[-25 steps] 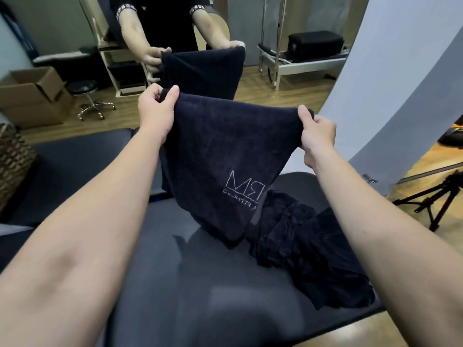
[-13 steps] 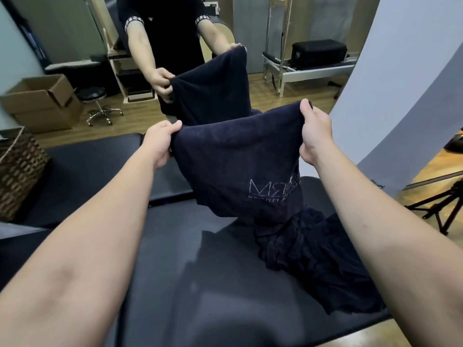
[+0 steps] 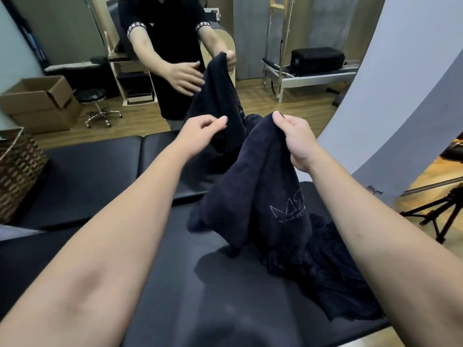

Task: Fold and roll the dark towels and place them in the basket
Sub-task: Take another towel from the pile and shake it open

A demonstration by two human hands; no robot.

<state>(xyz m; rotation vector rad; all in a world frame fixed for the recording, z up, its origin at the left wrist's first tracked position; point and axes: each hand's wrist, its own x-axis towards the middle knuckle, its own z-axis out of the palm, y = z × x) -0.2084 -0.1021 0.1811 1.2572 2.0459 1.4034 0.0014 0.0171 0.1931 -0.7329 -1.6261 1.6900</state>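
Observation:
A dark towel [image 3: 253, 186] with a pale logo hangs bunched from my right hand [image 3: 295, 139], which grips its top edge above the black padded table [image 3: 175, 296]. My left hand [image 3: 203, 132] hovers just left of it, fingers loosely curled, with no towel plainly in them. The towel's lower end touches the table. A pile of more dark towels [image 3: 333, 284] lies on the table's right side. The woven basket [image 3: 17, 171] stands at the far left edge.
Across the table a person in a black shirt [image 3: 170, 46] holds up another dark towel [image 3: 215, 93]. Behind are a cardboard box [image 3: 40, 103], a stool [image 3: 94, 96] and a bench frame [image 3: 308, 76]. A tripod [image 3: 441, 211] stands on the right.
My left hand has let go of its corner; the towel, earlier stretched between both hands, now hangs bunched from the right hand. The other person's towel has also gathered into one hand.

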